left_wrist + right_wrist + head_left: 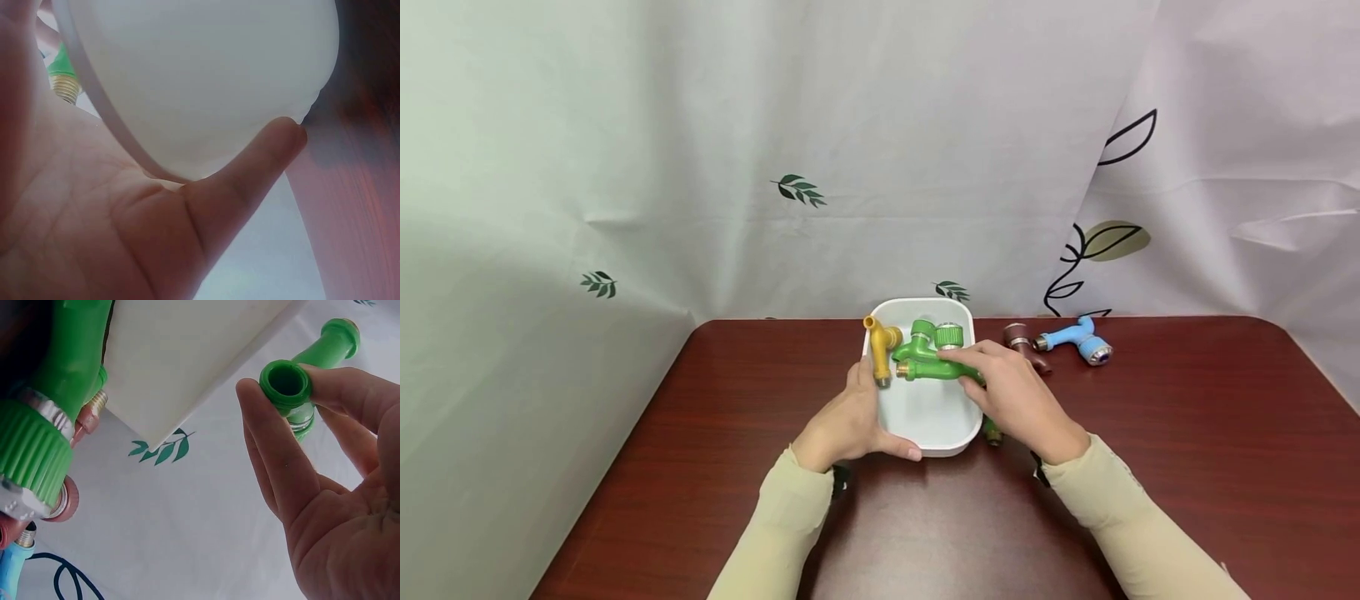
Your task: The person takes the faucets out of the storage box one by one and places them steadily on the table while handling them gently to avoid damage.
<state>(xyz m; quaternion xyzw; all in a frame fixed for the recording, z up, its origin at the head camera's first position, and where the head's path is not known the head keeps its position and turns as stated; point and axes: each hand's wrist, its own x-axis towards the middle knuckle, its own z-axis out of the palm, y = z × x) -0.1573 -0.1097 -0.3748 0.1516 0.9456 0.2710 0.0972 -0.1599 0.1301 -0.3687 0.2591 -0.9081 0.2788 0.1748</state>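
Observation:
My left hand (pixel 850 421) grips the white plastic tray (pixel 925 429) at its left side, the thumb lying along its near wall. In the right wrist view, my right hand (pixel 331 469) pinches a green tap (pixel 325 350) by its open spout end. In the head view this tap lies sideways over the tray, its brass threaded end to the left, under my right hand (pixel 1018 396). Behind it in the tray is another green tap (pixel 921 337). A yellow tap (pixel 880 350) lies at the tray's left side, its spout over the rim.
To the right of the tray, a further green tap (pixel 992 432) lies partly hidden by my right hand. Farther back on the dark red table (pixel 1187 458) are a brown tap (pixel 1018 337) and a light blue tap (pixel 1078 336). A patterned white cloth (pixel 865 150) hangs behind the table.

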